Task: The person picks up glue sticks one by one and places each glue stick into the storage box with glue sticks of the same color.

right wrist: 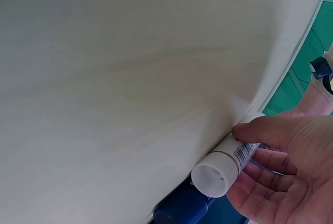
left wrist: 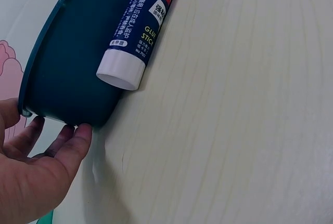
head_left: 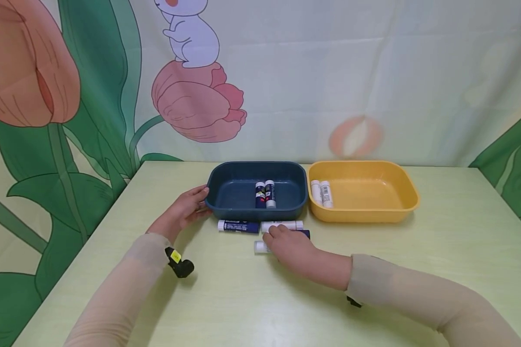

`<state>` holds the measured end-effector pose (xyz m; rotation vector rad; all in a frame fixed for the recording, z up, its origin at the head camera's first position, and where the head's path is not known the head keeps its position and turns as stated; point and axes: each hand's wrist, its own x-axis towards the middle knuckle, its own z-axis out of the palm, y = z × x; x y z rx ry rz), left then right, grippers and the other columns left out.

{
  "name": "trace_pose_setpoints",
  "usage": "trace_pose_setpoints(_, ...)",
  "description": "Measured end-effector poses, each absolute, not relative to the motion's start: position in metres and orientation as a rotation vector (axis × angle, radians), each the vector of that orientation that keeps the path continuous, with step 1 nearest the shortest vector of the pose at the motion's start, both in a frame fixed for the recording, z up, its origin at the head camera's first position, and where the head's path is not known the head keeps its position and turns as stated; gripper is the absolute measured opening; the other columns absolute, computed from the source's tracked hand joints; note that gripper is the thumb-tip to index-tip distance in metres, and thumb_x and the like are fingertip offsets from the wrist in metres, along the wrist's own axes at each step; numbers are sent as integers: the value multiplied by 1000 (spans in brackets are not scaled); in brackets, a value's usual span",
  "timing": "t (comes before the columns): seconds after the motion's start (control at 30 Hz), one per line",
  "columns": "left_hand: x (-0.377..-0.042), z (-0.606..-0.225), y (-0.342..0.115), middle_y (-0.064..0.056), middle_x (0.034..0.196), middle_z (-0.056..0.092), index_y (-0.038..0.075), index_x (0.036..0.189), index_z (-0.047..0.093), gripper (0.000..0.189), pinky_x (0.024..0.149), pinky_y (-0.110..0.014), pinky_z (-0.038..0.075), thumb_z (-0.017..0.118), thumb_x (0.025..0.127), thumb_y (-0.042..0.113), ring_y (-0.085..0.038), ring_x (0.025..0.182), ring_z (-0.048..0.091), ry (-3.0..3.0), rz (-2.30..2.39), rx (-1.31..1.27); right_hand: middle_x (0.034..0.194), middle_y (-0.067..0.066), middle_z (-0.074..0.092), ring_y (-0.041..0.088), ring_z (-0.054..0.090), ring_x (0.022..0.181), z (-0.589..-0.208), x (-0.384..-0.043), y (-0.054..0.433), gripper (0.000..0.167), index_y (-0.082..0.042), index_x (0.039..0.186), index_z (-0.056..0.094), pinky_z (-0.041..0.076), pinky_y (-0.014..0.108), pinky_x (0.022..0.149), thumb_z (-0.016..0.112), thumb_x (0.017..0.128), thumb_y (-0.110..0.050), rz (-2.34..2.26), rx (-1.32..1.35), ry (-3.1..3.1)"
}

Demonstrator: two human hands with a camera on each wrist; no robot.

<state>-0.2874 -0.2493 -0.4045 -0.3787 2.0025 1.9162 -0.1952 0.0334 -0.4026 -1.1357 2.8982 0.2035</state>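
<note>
My left hand (head_left: 186, 209) touches the left end of the dark blue basket (head_left: 221, 212), its fingertips against the outer wall and rim. Two glue sticks (head_left: 265, 195) lie side by side inside that basket. In front of it are a blue glue stick with a white cap (left wrist: 130, 39) and a white glue stick (head_left: 293, 224). My right hand (head_left: 293, 248) pinches another white glue stick (right wrist: 229, 161) between thumb and fingers, low over the table. Close by, the end of a blue glue stick (right wrist: 182, 203) shows; the hand hides the rest in the head view.
To the right of the blue basket stands a yellow basket (head_left: 408, 207), with two white glue sticks (head_left: 321, 193) at its left end. The pale wooden table (head_left: 226, 299) meets a printed cloth backdrop (head_left: 295, 96) behind the baskets.
</note>
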Motion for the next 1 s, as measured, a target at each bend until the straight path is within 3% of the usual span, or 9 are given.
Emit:
trace_pose_setpoints(0.27,-286,-404,-248,-19,166,31,13,165,20,56,125,-45,35,34,113,30,-28,142,43,2017,1907,-385,130,9,66,23,62,117,-403,-194,32,36,-8,133,62,62,34,94,69,98,-10,233,-1111,2881)
trace_pose_setpoints(0.5,-286,-403,-248,-19,167,31,14,165,20,56,125,-45,35,34,113,30,-28,143,42,2007,1915,-402,123,10,69,23,64,110,-400,-188,33,28,-6,125,65,64,35,88,69,97,-10,228,-1090,2914)
trace_pose_setpoints(0.77,-286,-403,-248,-19,168,28,13,165,18,57,126,-46,32,34,113,30,-32,151,35,1989,1925,-383,127,12,69,27,63,115,-382,-185,46,35,-3,123,62,62,41,94,75,92,-9,-26,-927,2867)
trace_pose_setpoints(1.0,-285,-403,-249,-18,169,27,13,165,18,57,126,-46,32,33,113,30,-32,153,34,1991,1928,-380,114,13,72,26,64,101,-369,-181,68,32,-4,118,65,61,38,82,77,89,-6,-224,-888,2866)
